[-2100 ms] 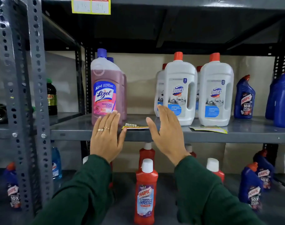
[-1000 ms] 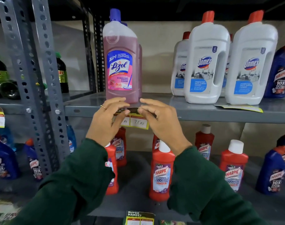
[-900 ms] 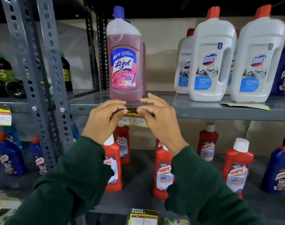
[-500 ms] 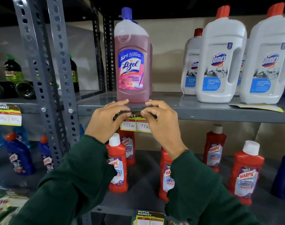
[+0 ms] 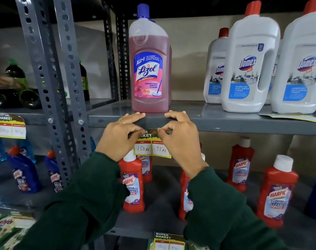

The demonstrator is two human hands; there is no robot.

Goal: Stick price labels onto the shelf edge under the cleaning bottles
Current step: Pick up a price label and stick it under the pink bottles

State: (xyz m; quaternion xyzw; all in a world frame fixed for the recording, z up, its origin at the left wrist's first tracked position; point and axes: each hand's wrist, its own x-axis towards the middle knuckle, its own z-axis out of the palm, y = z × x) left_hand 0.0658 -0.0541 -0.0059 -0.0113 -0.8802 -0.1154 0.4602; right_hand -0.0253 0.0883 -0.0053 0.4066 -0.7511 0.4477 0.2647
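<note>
A yellow price label [image 5: 151, 148] with "150 Rs" and "75 Rs" written on it hangs from the grey shelf edge [image 5: 225, 126], right under the pink Lizol bottle [image 5: 149, 69]. My left hand [image 5: 119, 137] pinches the label's dark top strip on the left, and my right hand [image 5: 178, 137] pinches it on the right. The fingertips of both hands rest on the shelf's top lip. White Domex bottles [image 5: 249, 65] stand further right on the same shelf.
Another label [image 5: 290, 117] lies flat on the shelf under the Domex bottles. One label [image 5: 10, 128] hangs on the left rack, one [image 5: 168, 240] on the lower shelf edge. Red Harpic bottles [image 5: 277, 192] stand below, blue ones [image 5: 24, 174] at the left. A perforated grey upright [image 5: 51, 87] stands left.
The label came off the shelf top and down to its front edge, both hands holding its top strip there. The view has drawn closer and shifted right.
</note>
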